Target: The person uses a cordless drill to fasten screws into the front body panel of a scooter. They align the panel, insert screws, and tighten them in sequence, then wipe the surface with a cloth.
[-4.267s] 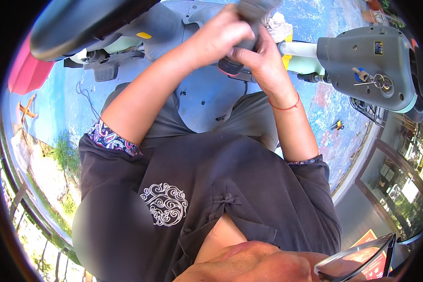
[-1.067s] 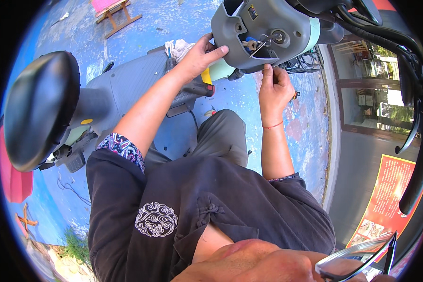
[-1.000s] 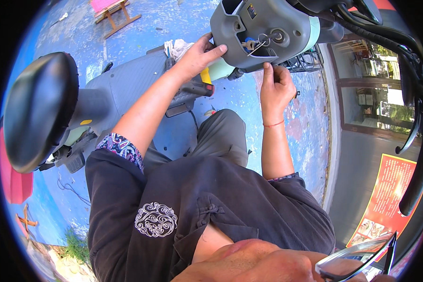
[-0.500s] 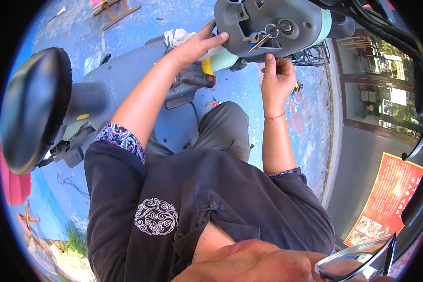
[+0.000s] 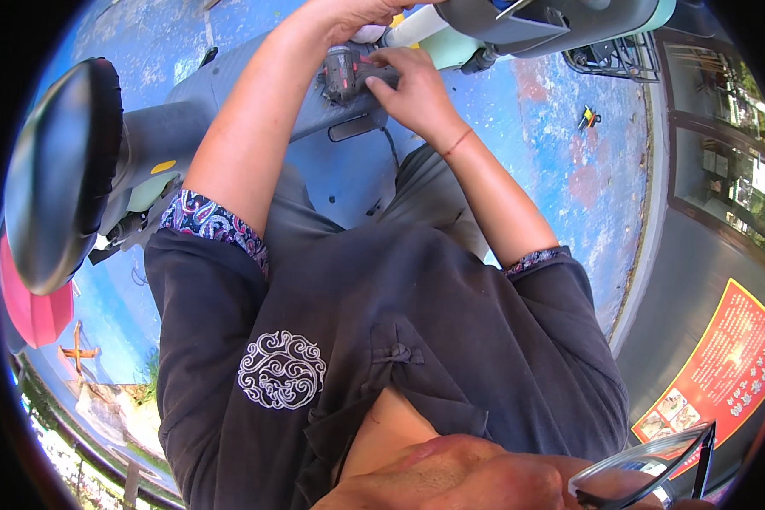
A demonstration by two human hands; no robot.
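Observation:
My right hand (image 5: 416,93) reaches over the grey scooter's (image 5: 255,72) footboard, its fingers and thumb closing round the handle of a dark power drill (image 5: 340,75) with red marks. The drill lies on the board. At the top edge, my left hand (image 5: 361,13) is partly cut off; its fingers reach the near edge of the scooter's dark grey front panel (image 5: 484,25) and appear to hold it. A metal key (image 5: 515,8) sticks out from that panel, which is partly out of view.
The scooter's seat (image 5: 64,170) rises at the left. A black wire basket (image 5: 616,59) sits beyond the front panel. On the blue floor lies a small yellow and black object (image 5: 588,117). To the right stands a wall with windows and a red poster (image 5: 714,365).
My right hand has left the panel's lower edge and moved left and down to the drill. The view has shifted, so the panel and my left hand now sit higher, partly cut off.

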